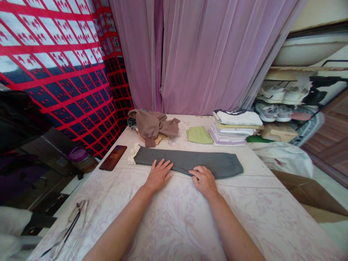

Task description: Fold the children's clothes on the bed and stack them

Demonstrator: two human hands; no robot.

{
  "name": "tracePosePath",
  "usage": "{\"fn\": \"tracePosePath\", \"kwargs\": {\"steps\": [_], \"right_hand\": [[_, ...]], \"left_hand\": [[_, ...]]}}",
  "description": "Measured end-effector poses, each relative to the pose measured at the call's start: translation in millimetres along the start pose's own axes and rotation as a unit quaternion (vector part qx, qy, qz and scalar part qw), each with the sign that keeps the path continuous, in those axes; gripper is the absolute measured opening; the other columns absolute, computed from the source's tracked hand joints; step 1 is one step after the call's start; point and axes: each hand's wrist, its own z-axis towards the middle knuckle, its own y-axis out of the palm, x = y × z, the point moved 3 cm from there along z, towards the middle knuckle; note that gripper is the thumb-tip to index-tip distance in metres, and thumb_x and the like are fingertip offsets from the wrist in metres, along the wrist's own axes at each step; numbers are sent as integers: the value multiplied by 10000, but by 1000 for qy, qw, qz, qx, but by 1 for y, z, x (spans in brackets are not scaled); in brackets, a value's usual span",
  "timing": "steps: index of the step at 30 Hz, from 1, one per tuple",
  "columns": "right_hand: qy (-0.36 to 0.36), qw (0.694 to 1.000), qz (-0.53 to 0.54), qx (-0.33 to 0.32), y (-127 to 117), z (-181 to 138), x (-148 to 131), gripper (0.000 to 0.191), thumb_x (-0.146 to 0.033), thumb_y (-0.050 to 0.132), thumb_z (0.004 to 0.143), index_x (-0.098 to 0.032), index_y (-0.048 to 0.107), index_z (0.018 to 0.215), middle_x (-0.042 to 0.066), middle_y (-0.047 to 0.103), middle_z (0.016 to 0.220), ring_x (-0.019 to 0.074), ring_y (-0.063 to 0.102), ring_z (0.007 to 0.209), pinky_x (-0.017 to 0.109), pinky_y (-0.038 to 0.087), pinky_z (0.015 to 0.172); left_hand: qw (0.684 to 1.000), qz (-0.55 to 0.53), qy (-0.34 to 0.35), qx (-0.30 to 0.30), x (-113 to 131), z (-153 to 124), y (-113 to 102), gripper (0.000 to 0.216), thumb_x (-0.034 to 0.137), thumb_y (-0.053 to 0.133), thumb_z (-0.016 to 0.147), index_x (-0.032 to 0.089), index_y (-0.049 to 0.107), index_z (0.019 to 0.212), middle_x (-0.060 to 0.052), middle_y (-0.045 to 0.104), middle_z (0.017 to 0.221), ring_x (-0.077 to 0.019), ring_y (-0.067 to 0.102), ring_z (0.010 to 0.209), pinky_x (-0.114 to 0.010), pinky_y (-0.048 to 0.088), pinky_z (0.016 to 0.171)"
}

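Observation:
A pair of grey pants (185, 161), folded lengthwise into a long strip, lies across the table, its cream gathered waistband (133, 153) to the left. My left hand (159, 175) rests flat on the near edge of the pants, left of their middle, fingers spread. Farther right, my right hand (203, 180) is at the same near edge, its fingers curled and pinching the cloth there; the thumb is partly hidden. Behind the pants lie a folded green garment (199, 135) and a heap with a brown garment (152, 125) on top.
A stack of folded clothes (236, 128) stands at the back right of the patterned tablecloth (174, 224). A phone (113, 158) lies at the left edge, eyeglasses (69, 226) nearer me. Curtains (212, 54) hang behind; a shoe rack (282, 94) is at the right.

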Motion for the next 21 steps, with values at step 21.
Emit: {"fn": "tracePosePath", "kwargs": {"steps": [21], "right_hand": [[52,995,82,37,-9,1,0,284,-227,448,876,-226,711,984,42,705,932,162,618,861,276,469,805]], "left_hand": [[998,43,42,6,46,20,13,459,184,506,835,214,533,1292,-95,510,1385,-251,391,1321,-490,189,1136]]}}
